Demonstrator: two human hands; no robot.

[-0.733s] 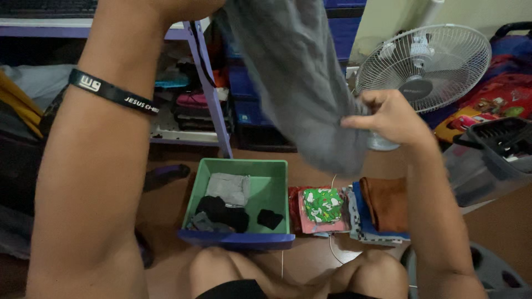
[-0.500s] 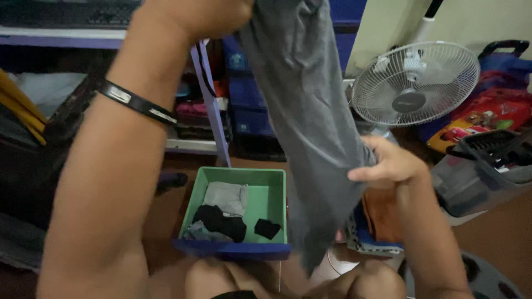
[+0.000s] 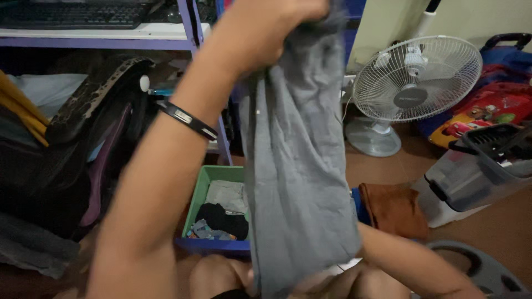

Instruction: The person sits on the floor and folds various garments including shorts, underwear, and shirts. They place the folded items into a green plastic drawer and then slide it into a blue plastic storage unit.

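Knees at bottom, right hand now gone behind grey garment point(image 3: 299, 182), grip impossible to tell. Left hand point(image 3: 277, 27) lifted higher, clenched on its top edge. Beyond: green tray point(image 3: 200, 191), brown cloth point(image 3: 393, 207), fan point(image 3: 415, 83).

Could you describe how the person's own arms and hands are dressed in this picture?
Both arms are bare, with no sleeves and no gloves in sight. The left forearm wears a narrow black wristband with a small pale marking on it. The right forearm shows nothing worn; its hand is hidden behind grey cloth. No rings or watch can be made out.
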